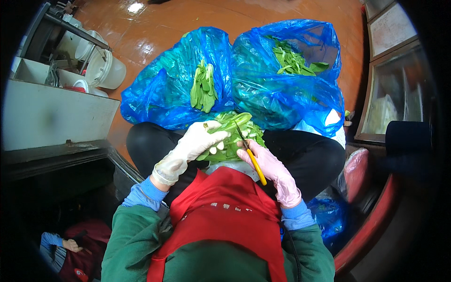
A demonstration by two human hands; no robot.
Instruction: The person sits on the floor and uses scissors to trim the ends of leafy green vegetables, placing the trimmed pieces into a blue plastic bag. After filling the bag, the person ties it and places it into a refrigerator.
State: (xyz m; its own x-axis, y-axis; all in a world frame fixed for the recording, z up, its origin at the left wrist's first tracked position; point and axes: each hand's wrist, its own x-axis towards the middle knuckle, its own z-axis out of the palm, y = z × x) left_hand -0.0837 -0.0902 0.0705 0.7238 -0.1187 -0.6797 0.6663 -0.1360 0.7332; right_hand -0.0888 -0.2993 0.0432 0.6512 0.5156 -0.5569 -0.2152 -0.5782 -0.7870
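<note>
My left hand (197, 141), in a whitish glove, holds a leafy green stalk (241, 119) over a heap of cut greens (229, 149) between my knees. In a pink glove, my right hand (266, 162) grips a small knife (256, 165) with a yellow handle. Its dark blade points away from me, with the tip at the stalk; whether it touches cannot be told. Beyond my knees stand two blue plastic bags. A bunch of greens (204, 88) lies on the left bag (158, 90); loose leaves (290, 60) show in the open mouth of the right bag (253, 100).
White plastic buckets (114, 72) stand by a white counter side (58, 111) on the left. A glass-fronted cabinet (396, 97) is at the right. At lower left, another person's hand (72, 245) shows beside a dark red garment. The tiled floor (183, 16) looks wet.
</note>
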